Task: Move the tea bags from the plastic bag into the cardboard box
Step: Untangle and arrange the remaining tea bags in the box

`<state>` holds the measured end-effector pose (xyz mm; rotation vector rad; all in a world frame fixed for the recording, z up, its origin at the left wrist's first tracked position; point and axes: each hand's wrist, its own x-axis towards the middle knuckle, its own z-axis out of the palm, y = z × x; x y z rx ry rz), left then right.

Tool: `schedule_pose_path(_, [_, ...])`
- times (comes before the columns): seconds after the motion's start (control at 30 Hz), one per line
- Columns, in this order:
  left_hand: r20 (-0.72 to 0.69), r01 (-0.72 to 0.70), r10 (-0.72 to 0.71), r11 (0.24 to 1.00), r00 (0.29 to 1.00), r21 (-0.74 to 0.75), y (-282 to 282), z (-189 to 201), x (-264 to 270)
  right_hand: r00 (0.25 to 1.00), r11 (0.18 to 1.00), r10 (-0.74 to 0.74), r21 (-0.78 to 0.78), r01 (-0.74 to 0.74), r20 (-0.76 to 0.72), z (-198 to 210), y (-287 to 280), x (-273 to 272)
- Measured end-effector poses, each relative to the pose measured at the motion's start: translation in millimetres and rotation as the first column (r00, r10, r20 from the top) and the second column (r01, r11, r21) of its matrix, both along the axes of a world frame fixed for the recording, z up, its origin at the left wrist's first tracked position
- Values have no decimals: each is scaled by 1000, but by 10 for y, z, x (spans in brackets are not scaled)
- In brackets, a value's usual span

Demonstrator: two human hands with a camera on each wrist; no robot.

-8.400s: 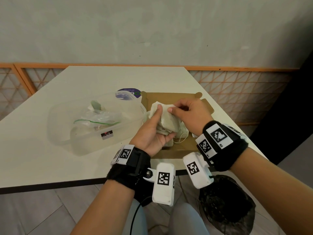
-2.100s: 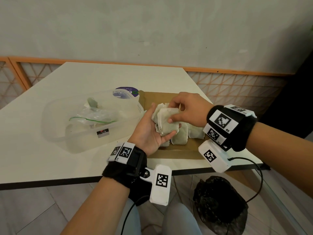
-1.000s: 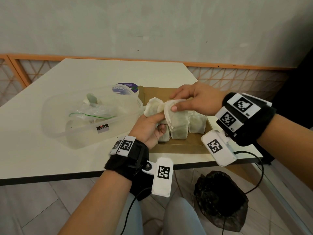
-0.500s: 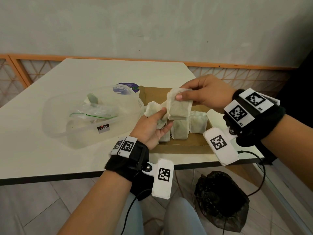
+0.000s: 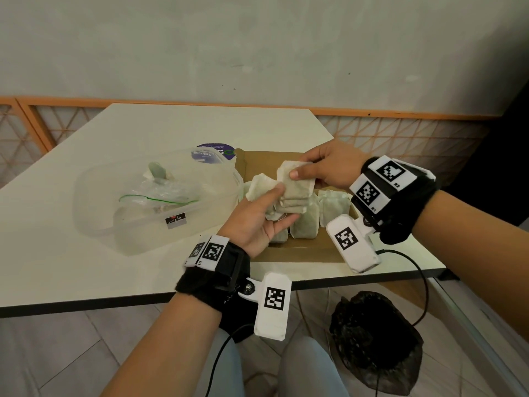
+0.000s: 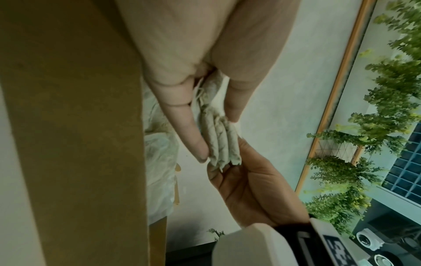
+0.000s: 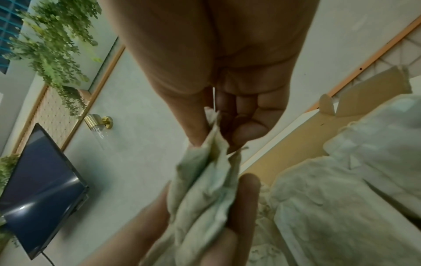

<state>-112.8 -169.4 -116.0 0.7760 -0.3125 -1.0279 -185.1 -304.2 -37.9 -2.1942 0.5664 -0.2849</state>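
Over the open cardboard box (image 5: 300, 255) my left hand (image 5: 283, 206) grips a small stack of pale tea bags (image 5: 294, 200) between thumb and fingers. My right hand (image 5: 300, 176) pinches the top edge of the same stack from the right. In the left wrist view the stack of tea bags (image 6: 219, 144) sits edge-on in my left hand (image 6: 216, 137). My right hand (image 7: 216, 142) nips the tea bags (image 7: 205, 194) in the right wrist view. More tea bags (image 5: 335, 206) stand upright in the box. The plastic bag (image 5: 160, 193) with a green zip lies crumpled in a clear tub.
The clear plastic tub (image 5: 94, 202) stands left of the box on the white table (image 5: 57, 239). A purple round lid (image 5: 214, 151) lies behind the tub. A black bag (image 5: 375, 339) sits on the floor under the table's right front corner.
My right hand has come down and left with its tea bag, and my left hand has risen to meet it. Both hands now hold one stack.
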Motion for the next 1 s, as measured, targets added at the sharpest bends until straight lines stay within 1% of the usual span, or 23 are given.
schedule_pose_path(0.07, [-10, 0, 0, 1000, 1000, 9, -1, -15, 6, 1000, 997, -25, -67, 25, -2, -7, -23, 12])
schedule_pose_path(0.13, [-19, -3, 3, 1000, 1000, 30, -7, -21, 11, 1000, 989, -17, -147, 18, 8, 19, 2, -3])
schedule_pose_path(0.17, [-20, -9, 10, 999, 1000, 41, -14, -23, 15, 1000, 987, -5, -162, 10, 30, 39, 20, -15])
schedule_pose_path(0.27, [-22, -34, 36, 997, 999, 63, -30, -27, 18, 993, 989, 16, -150, 1, 113, 109, 37, -45])
schedule_pose_path(0.33, [-29, -40, 42, 998, 999, 56, -30, -20, 13, 991, 991, 40, -128, -24, 124, 129, 41, -51])
schedule_pose_path(0.43, [-35, -39, 40, 999, 999, 29, -18, 0, 9, 986, 999, 45, 20, -49, 159, 109, 39, -46])
schedule_pose_path(0.5, [-9, -32, 33, 999, 999, 28, -14, -3, 8, 980, 998, 30, 49, -40, 199, 109, 29, -36])
schedule_pose_path(0.6, [-9, -41, 42, 998, 999, 41, -13, -17, 7, 971, 999, 13, 28, -20, 240, 171, 5, -38])
schedule_pose_path(0.7, [-36, -70, 72, 996, 997, 50, -13, -16, 5, 969, 999, 20, -44, -10, 246, 221, 2, -55])
schedule_pose_path(0.8, [-39, -89, 92, 994, 995, 59, -24, -18, 7, 957, 995, 40, -100, -12, 286, 281, 30, -103])
schedule_pose_path(0.87, [-25, -99, 101, 993, 995, 62, -27, -23, 7, 959, 995, 58, -89, -35, 279, 337, 47, -156])
schedule_pose_path(1.0, [27, -94, 93, 994, 995, 56, -28, -22, -3, 979, 992, 127, -20, -125, 159, 342, 136, -214])
